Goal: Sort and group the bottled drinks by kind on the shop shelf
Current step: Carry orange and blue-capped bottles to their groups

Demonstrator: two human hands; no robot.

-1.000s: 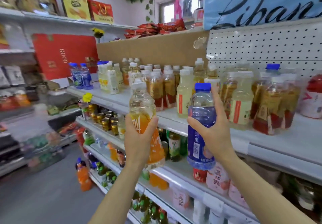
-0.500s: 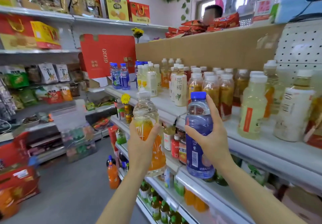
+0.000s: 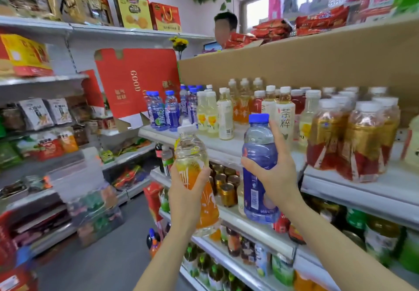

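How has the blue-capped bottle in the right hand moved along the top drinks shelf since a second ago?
Yes. The blue-capped bottle in the right hand has travelled leftward along the top drinks shelf, passing the gold-and-red labelled bottles and nearing the blue bottles at its far end.

Behind the left hand (image 3: 187,191), hidden: much of the orange bottle's label (image 3: 199,191). Blurred beyond reading: snack packets (image 3: 43,114) on the far-left shelves. Cut off by the right edge: a pale bottle (image 3: 413,143). Hidden behind cardboard (image 3: 294,64): most of a person (image 3: 224,27).
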